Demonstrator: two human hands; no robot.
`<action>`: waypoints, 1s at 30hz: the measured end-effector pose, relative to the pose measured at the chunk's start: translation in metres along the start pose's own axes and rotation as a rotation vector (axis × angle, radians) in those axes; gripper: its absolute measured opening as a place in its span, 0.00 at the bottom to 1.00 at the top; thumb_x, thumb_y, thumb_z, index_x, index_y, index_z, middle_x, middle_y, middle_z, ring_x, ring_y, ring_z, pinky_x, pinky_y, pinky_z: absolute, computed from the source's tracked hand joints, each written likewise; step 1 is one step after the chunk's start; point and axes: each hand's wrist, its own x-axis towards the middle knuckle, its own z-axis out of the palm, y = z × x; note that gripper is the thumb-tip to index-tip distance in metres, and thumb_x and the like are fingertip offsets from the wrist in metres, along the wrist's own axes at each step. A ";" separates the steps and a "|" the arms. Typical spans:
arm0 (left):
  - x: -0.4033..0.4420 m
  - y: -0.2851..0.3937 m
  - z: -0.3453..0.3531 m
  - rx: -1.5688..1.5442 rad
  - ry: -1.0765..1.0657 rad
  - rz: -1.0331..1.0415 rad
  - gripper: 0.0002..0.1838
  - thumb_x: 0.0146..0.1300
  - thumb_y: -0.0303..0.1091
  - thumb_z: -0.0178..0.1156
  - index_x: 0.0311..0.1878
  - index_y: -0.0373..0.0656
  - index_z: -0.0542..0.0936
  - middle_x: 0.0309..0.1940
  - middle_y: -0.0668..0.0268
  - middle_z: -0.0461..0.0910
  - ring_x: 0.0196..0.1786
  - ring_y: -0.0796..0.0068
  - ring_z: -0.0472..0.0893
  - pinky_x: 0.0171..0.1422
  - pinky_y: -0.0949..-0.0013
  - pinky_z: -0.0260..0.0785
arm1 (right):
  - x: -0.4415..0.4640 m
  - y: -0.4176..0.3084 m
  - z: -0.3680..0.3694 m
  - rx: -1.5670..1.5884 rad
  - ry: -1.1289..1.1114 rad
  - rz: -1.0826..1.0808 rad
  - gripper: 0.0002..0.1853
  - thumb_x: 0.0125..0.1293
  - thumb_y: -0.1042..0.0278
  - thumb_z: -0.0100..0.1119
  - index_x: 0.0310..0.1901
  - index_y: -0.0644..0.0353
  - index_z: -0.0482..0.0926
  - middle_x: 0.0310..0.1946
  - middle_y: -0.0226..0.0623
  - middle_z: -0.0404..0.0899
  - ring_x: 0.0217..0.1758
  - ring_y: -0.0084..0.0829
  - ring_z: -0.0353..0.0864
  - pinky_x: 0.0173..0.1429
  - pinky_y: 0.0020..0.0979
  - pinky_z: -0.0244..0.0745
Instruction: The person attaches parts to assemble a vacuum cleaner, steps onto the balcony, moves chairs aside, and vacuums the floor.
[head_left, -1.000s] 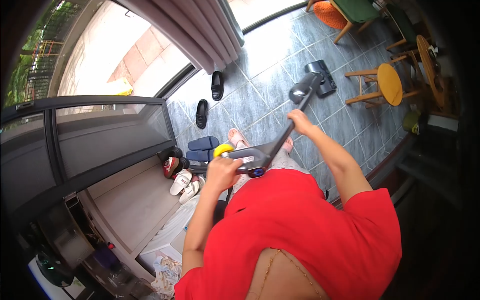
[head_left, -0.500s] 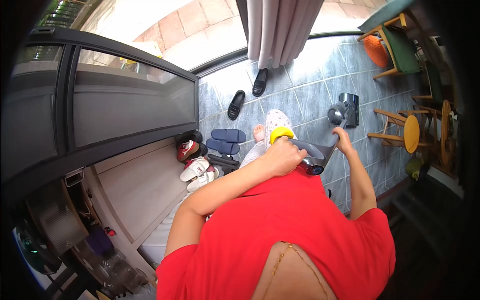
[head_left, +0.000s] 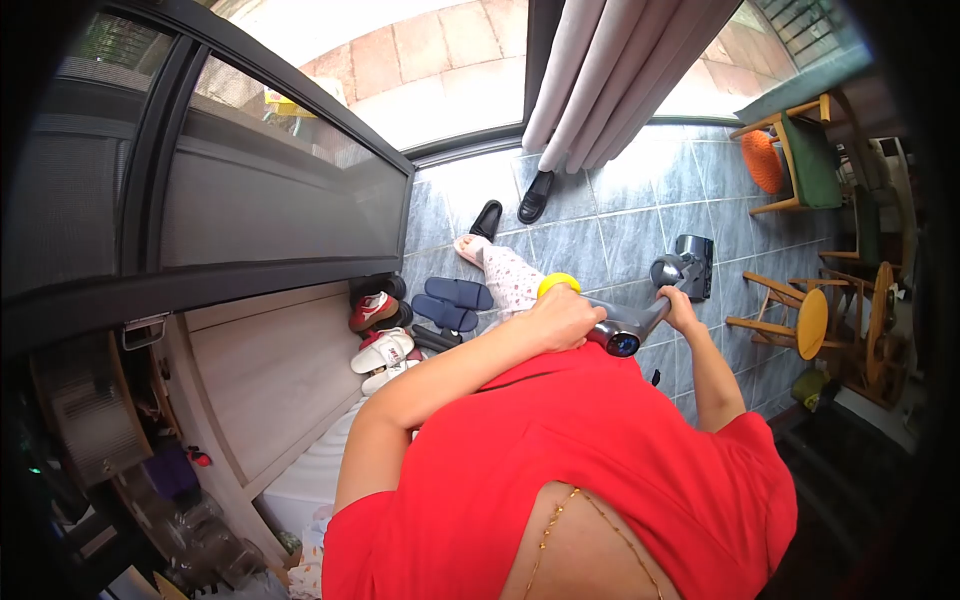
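A cordless stick vacuum cleaner (head_left: 632,318) crosses in front of my red top, its round display end near my waist. My left hand (head_left: 566,320) is closed around its body or handle; the exact grip is partly hidden. A round yellow piece (head_left: 558,283) sticks out just beyond that hand; I cannot tell whether it belongs to the vacuum. Farther along, my right hand (head_left: 681,308) is wrapped round the tube. The dark floor head (head_left: 696,266) rests on the grey tiles (head_left: 625,240). My bare foot (head_left: 470,248) is beside a black loafer (head_left: 486,220).
Another black loafer (head_left: 537,197) lies by the grey curtain (head_left: 610,90). Blue slippers (head_left: 450,303) and white shoes (head_left: 385,352) lie by the cabinet (head_left: 275,380). A dark-framed door panel (head_left: 280,190) stands left. A wooden stool (head_left: 808,323) and green chair (head_left: 808,155) are right.
One foot has stepped forward and left, up to the black loafer. The view has turned slightly, and the floor head appears lower. Both hands keep their hold on the vacuum.
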 end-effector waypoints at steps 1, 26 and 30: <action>0.003 -0.001 0.001 -0.004 0.003 0.002 0.18 0.36 0.35 0.65 0.34 0.42 0.74 0.16 0.60 0.75 0.25 0.58 0.78 0.29 0.58 0.66 | 0.000 0.001 -0.002 -0.004 -0.002 0.002 0.11 0.41 0.78 0.58 0.30 0.61 0.73 0.30 0.45 0.75 0.40 0.46 0.75 0.43 0.36 0.69; 0.016 0.000 0.049 -0.086 -0.160 0.023 0.17 0.44 0.36 0.60 0.38 0.39 0.74 0.25 0.57 0.79 0.31 0.55 0.80 0.33 0.57 0.69 | -0.015 0.043 0.015 -0.056 -0.007 0.011 0.12 0.41 0.79 0.58 0.31 0.60 0.72 0.32 0.45 0.75 0.40 0.47 0.75 0.42 0.37 0.69; 0.026 0.021 0.041 -0.178 -0.167 0.115 0.19 0.42 0.38 0.62 0.38 0.40 0.72 0.24 0.55 0.78 0.30 0.53 0.79 0.33 0.55 0.68 | -0.043 0.048 0.019 0.058 0.129 0.044 0.14 0.41 0.80 0.61 0.33 0.58 0.72 0.32 0.42 0.75 0.37 0.41 0.75 0.43 0.32 0.69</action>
